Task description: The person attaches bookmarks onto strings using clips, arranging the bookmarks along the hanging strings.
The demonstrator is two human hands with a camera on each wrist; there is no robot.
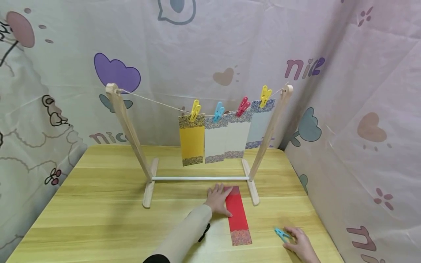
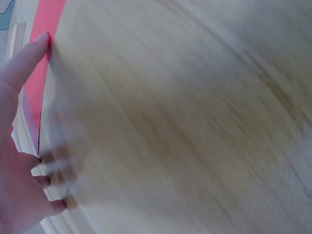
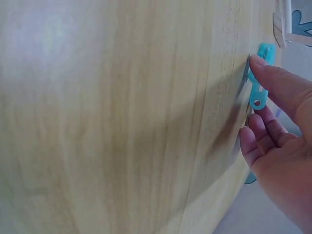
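A long red card [image 1: 237, 215] with patterned ends lies flat on the table in front of the drying rack. My left hand [image 1: 217, 200] rests over its far left edge, fingers spread; in the left wrist view the thumb touches the red card [image 2: 36, 83]. To the right of the card, my right hand [image 1: 300, 244] pinches a light blue clothespin [image 1: 281, 234] between thumb and fingers, close to the tabletop. The right wrist view shows the thumb on one side of the clothespin [image 3: 258, 100], the other fingers curled below it.
Behind the hands stands a wooden rack [image 1: 131, 135] with a string [image 1: 154, 100] across it. Yellow, white and pale blue cards [image 1: 192, 142] hang there from yellow, blue and red clothespins [image 1: 243, 106]. A white rod [image 1: 200, 178] joins the rack's feet. Printed cloth [image 1: 184, 54] surrounds the table.
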